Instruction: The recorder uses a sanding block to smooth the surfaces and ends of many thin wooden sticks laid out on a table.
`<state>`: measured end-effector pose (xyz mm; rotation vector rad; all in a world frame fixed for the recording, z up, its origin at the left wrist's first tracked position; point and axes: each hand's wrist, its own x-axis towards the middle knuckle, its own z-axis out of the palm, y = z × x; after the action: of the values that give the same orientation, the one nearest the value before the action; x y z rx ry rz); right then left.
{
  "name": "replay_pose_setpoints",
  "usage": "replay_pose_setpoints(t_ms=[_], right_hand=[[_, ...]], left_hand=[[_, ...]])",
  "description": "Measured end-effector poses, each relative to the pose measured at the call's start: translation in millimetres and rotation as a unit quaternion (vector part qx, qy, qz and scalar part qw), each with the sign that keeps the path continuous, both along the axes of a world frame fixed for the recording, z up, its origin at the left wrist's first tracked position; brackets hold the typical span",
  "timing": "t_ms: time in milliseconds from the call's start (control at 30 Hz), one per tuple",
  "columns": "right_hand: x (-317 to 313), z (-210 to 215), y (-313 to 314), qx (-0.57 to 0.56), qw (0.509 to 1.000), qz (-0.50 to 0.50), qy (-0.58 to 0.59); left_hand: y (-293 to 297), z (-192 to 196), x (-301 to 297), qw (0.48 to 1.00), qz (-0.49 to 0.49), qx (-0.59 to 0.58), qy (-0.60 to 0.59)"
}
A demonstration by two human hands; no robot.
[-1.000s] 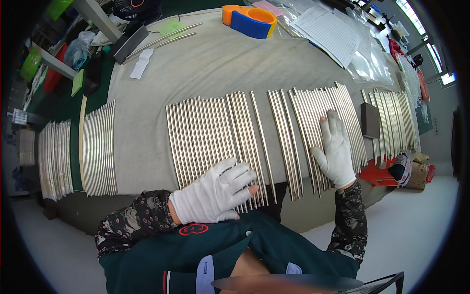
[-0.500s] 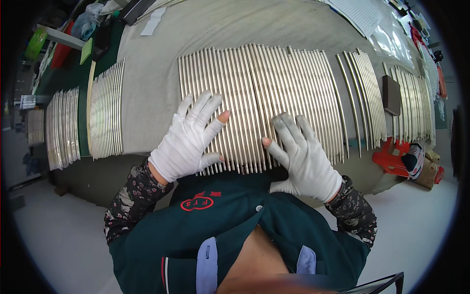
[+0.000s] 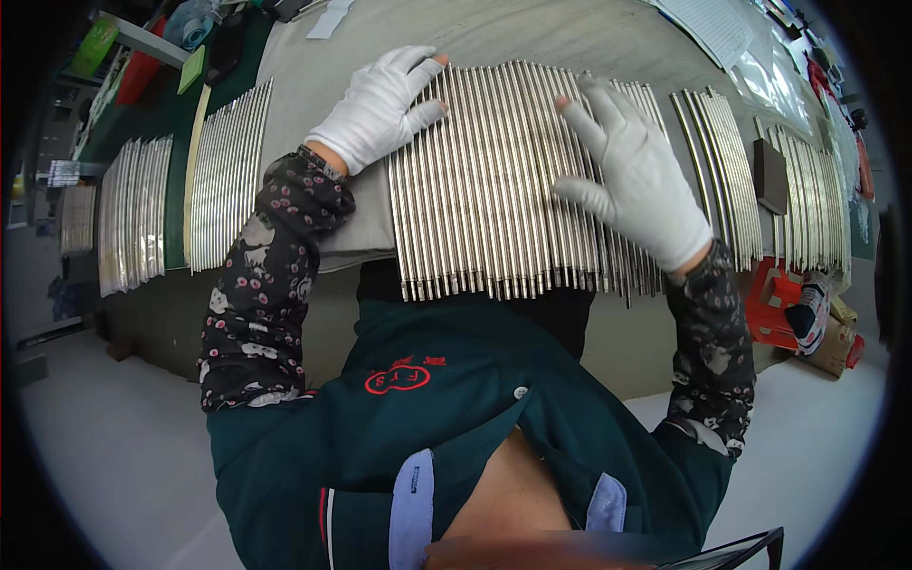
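Observation:
A wide row of thin shiny metal rods (image 3: 494,180) lies side by side in front of me, their near ends at the table's front edge. At the row's far left corner is my left hand (image 3: 378,109), in a white glove with bare fingertips showing. Its fingers are apart and touch the rods' far ends. My right hand (image 3: 636,171), gloved the same way, lies over the right part of the row with fingers stretched out and spread. It covers the middle of several rods there. Neither hand grips a rod.
More rods (image 3: 228,176) lie in a bundle to the left, beside wrapped rods (image 3: 136,214). On the right are further rods (image 3: 727,171) and a dark block (image 3: 770,177). Papers (image 3: 703,28) and clear plastic (image 3: 769,81) lie at the far right. A red box (image 3: 771,304) stands below the table edge.
Both hands have moved away from me, the left to the row's far corner, the right farther right. The rods now show closer together on the right, and the whole view has shifted somewhat.

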<state>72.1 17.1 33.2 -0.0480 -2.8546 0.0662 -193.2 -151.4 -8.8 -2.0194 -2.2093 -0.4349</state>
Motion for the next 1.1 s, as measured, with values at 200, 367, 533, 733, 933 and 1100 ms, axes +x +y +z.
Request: replay_pose_setpoints(t_ms=[200, 367, 533, 733, 933, 1100], right_hand=[[-72, -41, 24, 0.069, 0.992, -0.105, 0.012], [-88, -30, 0, 0.058, 0.980, -0.180, -0.057], [-81, -25, -12, 0.054, 0.980, -0.181, -0.061], [-63, -28, -22, 0.058, 0.983, -0.169, -0.045], [-34, -34, -11, 0.053, 0.988, -0.137, 0.058], [20, -14, -11, -0.007, 0.987, -0.139, 0.081]], left_hand=[[29, 3, 22, 0.992, 0.110, -0.019, 0.051], [34, -2, 29, 0.985, 0.166, -0.001, 0.045], [26, -1, 38, 0.985, 0.173, 0.006, 0.022], [11, -1, 56, 0.987, 0.159, 0.010, 0.008], [0, 3, 59, 0.987, -0.023, 0.098, 0.125], [-8, -2, 51, 0.986, -0.119, -0.059, 0.097]])
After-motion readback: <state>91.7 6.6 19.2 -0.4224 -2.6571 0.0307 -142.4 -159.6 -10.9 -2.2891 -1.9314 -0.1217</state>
